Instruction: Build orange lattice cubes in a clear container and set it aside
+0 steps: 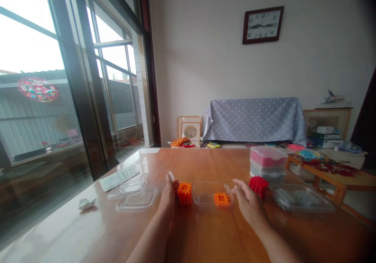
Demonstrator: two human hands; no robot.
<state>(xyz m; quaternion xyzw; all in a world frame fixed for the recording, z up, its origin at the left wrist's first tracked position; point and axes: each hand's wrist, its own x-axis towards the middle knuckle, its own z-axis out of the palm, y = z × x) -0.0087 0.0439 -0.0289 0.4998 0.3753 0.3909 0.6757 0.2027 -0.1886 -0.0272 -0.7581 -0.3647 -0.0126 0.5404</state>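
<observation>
My left hand (168, 194) is upright with its thumb raised and fingers extended, close against the left side of an orange lattice block stack (185, 194); I cannot tell whether they touch. Right of that stack sits a clear plastic container (202, 207) with a flat orange lattice block (221, 199) inside. Beside the container's right rim is my right hand (246, 200), fingers stretched out and nothing seen in them. Just beyond it stands a red lattice block stack (259, 186).
Clear lids (136, 199) and a printed sheet (119, 180) lie at left, with a crumpled white piece (86, 204) nearby. At right are stacked boxes (268, 159), the upper holding pink contents, and a clear tray (323, 207) of greyish pieces. A window (117, 78) borders the left.
</observation>
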